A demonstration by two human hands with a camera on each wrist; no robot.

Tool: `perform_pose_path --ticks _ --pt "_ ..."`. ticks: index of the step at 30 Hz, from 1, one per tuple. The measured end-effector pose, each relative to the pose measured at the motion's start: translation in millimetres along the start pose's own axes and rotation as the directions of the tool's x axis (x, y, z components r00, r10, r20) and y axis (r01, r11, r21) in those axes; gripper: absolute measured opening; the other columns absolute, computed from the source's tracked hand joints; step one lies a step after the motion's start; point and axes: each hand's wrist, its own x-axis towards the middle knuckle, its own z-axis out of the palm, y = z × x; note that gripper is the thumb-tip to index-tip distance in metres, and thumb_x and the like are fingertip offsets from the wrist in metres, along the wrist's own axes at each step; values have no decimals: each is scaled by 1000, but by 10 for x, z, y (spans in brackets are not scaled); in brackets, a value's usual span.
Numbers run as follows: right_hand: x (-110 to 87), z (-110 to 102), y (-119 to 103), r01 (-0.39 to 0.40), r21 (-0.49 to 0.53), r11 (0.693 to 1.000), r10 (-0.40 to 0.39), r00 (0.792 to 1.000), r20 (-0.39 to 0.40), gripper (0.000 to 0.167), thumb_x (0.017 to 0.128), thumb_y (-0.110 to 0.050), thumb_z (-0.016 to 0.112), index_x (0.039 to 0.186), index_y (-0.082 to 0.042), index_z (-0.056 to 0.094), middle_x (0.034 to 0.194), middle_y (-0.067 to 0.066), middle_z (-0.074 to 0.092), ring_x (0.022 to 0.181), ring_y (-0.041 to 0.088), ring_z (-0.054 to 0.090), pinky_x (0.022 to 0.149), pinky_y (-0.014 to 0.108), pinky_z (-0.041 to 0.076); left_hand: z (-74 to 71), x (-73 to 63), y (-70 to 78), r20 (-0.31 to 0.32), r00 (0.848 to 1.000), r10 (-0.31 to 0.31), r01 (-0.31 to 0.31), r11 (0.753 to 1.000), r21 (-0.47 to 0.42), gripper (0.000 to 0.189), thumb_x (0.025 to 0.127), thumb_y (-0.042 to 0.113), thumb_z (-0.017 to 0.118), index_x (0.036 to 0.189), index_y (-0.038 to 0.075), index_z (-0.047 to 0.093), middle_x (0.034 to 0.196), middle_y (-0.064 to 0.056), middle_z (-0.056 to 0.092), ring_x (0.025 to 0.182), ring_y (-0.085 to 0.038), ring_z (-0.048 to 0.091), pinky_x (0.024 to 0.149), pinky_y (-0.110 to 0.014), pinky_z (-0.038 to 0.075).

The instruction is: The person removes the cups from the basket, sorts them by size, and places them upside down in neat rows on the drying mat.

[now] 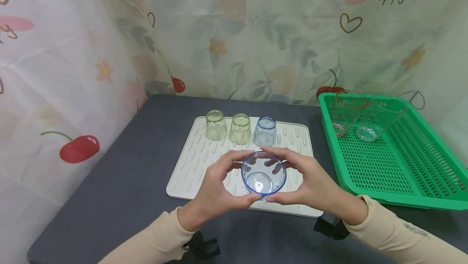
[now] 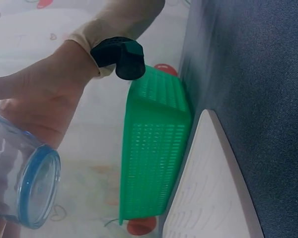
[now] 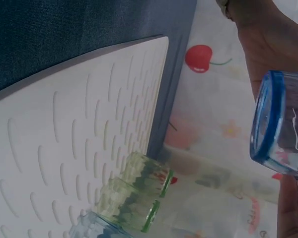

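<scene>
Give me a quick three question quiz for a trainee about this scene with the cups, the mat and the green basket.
1. True or false: both hands hold the blue cup.
2. How many cups stand upside down on the mat?
3. Where are the two clear cups? A) in the green basket B) on the mat C) stacked in the left hand

Key: 1 true, the right hand grips it too. 2 three: two green cups and one blue one. 3 A: red-rimmed and plain.
</scene>
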Motion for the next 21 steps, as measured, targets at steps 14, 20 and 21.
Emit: perform_pose_path --ticks 14,20,21 --pt "-9 72 26 -8 78 997 11 999 -44 87 65 -4 89 141 -7 47 133 7 58 112 11 58 91 25 53 -22 24 20 -55 997 57 -58 998 -30 67 78 27 80 131 -1 51 120 -16 60 106 -23 61 84 -33 56" --pt "-42 145 99 -85 133 987 86 996 1 77 69 -7 87 137 -11 50 127 3 61 112 13 61 97 26 50 -37 48 53 -65 995 72 -77 994 -78 67 79 25 80 131 -4 50 122 -19 59 107 -23 60 87 -33 55" --pt "-47 157 116 -97 141 985 96 995 13 75 70 -8 86 136 -11 50 125 3 62 111 13 61 97 26 50 -40 54 61 -67 995 76 -82 993 -87 67 79 25 80 131 -5 50 122 -20 59 108 -23 60 88 -33 55"
